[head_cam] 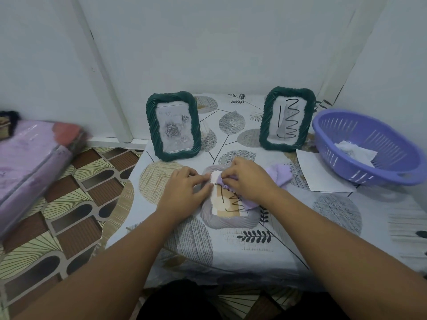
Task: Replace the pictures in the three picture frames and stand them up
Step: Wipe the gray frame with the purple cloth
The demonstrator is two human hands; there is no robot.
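Observation:
A lilac picture frame [227, 221] lies flat on the table, face up, showing a paper with black marker lines. My left hand [184, 190] presses on its left edge. My right hand [249, 181] grips a light purple cloth [278, 175] and holds it against the frame's glass. Two dark green frames stand upright at the back. The left green frame [173, 129] holds a grey rose picture. The right green frame [286, 118] holds a paper with black marker lines.
A purple plastic basket [367, 146] with crumpled white paper sits at the right. A white sheet [318, 174] lies beside it. The table's leaf-pattern cover [323, 218] ends at the left over patterned flooring. A wrapped pink-purple bundle [30, 167] lies far left.

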